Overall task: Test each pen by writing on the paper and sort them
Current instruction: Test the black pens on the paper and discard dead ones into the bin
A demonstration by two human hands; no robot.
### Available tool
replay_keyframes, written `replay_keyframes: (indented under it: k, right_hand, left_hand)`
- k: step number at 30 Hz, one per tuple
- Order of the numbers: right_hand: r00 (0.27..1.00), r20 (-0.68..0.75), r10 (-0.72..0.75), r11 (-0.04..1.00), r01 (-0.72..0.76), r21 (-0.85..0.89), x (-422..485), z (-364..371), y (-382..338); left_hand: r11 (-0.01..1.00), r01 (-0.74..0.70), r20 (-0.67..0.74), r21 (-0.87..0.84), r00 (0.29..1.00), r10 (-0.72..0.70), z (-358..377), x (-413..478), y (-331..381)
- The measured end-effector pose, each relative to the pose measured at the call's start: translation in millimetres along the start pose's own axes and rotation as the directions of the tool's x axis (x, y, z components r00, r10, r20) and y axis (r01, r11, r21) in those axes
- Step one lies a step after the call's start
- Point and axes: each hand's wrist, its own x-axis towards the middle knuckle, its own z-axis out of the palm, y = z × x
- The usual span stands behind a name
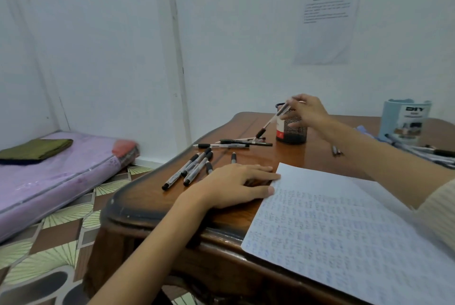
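Observation:
A sheet of paper [332, 226] covered in handwriting lies on the wooden table [147, 203]. My left hand [236, 185] rests flat on the table with its fingertips on the paper's left edge. My right hand [306, 110] pinches a clear pen [272, 120] with a black tip, held slanted in front of the black mesh pen cup [291, 130]. Several pens [194, 166] lie in a group left of the paper. More pens [234, 143] lie in a pile beside the cup.
A light blue container [403, 121] stands at the back right with more pens [423, 150] lying near it. A small pen [335, 150] lies behind my right forearm. A purple mattress [56, 171] lies on the patterned floor to the left. A printed sheet [325, 24] hangs on the wall.

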Motion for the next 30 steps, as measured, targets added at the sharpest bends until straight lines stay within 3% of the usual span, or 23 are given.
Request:
replay_keyframes:
  k: [3, 6, 11, 17, 22, 30]
  right_hand:
    - [0.991, -0.130, -0.004, 0.988, 0.024, 0.150, -9.0, -22.3, -15.8]
    - [0.980, -0.199, 0.009, 0.990, 0.019, 0.139, -26.2, -42.1, -17.9]
    - [0.990, -0.105, 0.094, 0.995, -0.090, 0.041, -43.6, -51.3, -12.5]
    - [0.989, 0.001, 0.150, 0.988, -0.150, 0.019, -35.8, -29.0, -3.4]
    - [0.992, 0.071, 0.103, 0.994, -0.105, 0.021, -35.2, -29.2, -10.4]
    - [0.993, 0.110, -0.037, 0.979, 0.058, -0.194, -44.1, -32.8, -33.6]
  left_hand:
    - [1.000, 0.008, 0.014, -0.009, 1.000, -0.008, -1.4, -1.5, 2.8]
    - [1.000, 0.014, 0.013, -0.025, 1.000, -0.014, -1.4, -1.4, 3.0]
    - [0.994, 0.029, -0.091, -0.103, 0.995, -0.039, 2.2, 2.3, 13.3]
    - [0.995, -0.090, -0.005, -0.051, 0.996, 0.090, 7.1, 6.4, 23.5]
    - [0.998, -0.065, 0.019, -0.002, 0.998, 0.065, 6.5, 8.2, 21.7]
    - [1.000, -0.018, -0.018, -0.011, 1.000, 0.018, 4.9, 10.2, 14.5]
